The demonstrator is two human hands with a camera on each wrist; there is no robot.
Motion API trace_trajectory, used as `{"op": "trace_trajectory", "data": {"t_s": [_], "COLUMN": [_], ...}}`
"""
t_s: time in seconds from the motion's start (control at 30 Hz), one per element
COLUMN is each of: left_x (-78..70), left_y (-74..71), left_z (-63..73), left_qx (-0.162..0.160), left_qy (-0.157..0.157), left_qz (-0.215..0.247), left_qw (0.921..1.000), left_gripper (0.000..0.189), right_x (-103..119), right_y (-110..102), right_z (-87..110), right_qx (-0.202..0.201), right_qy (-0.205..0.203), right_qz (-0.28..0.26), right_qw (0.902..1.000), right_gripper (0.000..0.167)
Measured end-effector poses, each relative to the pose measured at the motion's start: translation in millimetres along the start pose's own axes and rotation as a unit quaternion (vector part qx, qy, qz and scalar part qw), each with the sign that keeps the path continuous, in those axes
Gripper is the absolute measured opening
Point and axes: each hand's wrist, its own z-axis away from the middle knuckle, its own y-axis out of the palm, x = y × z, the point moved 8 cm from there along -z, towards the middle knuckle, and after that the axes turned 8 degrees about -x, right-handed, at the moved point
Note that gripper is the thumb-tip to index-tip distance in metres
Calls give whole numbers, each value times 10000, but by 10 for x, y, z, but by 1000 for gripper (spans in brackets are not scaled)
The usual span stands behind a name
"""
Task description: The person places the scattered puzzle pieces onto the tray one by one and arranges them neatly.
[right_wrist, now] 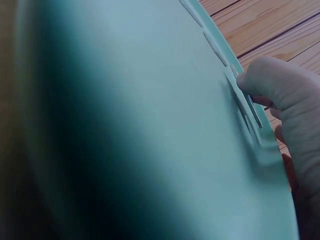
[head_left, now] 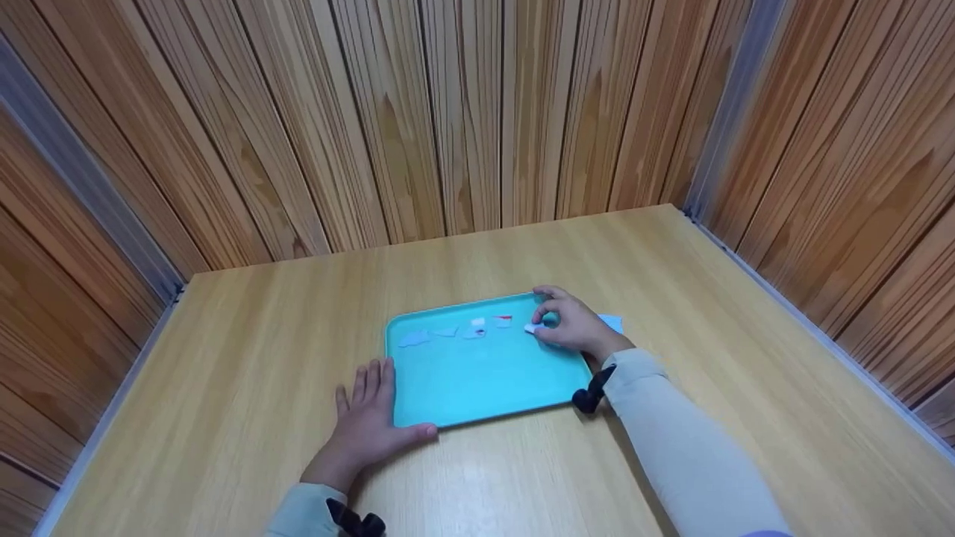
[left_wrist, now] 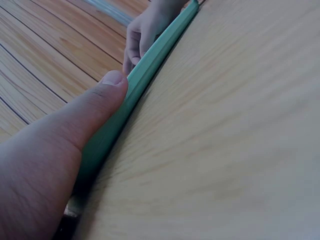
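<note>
A turquoise tray [head_left: 485, 380] lies on the table, with several small torn-looking scraps, mostly light blue [head_left: 415, 338], in a row across its far half. One scrap [head_left: 503, 321] carries a red and white mark. My left hand [head_left: 365, 421] rests at the tray's near left corner, fingers straight along the side and thumb on the front rim. Over the tray's right part, my right hand [head_left: 568, 321] pinches a small whitish scrap [head_left: 530, 328] between thumb and forefinger. In the right wrist view the thumb presses a thin flat piece [right_wrist: 252, 110] just above the tray surface.
Another light blue piece [head_left: 612, 322] lies beyond the tray's right edge, partly hidden by the right hand. The wooden table [head_left: 261, 358] is bounded by wood-panelled walls [head_left: 462, 112] at the back and both sides.
</note>
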Motion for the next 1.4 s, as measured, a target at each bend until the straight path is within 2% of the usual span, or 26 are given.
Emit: {"op": "trace_trajectory", "data": {"t_s": [0.37, 0.67, 0.97, 1.4], "left_x": [13, -13, -10, -7], "left_y": [2, -4, -3, -1], "left_z": [-8, -8, 4, 10], "left_qx": [-29, -91, -15, 103], "left_qy": [8, 34, -6, -66], "left_qz": [-40, 11, -7, 56], "left_qw": [10000, 10000, 10000, 9999], "left_gripper": [139, 138, 137, 137], "right_x": [7, 4, 40, 30], "right_y": [37, 57, 59, 65], "right_z": [3, 0, -4, -9], "right_qx": [-81, -412, -534, -569], "right_qy": [160, 232, 297, 416], "right_qz": [-51, -74, 130, 147], "right_qw": [9998, 9989, 9980, 9974], "right_gripper": [6, 12, 19, 22]}}
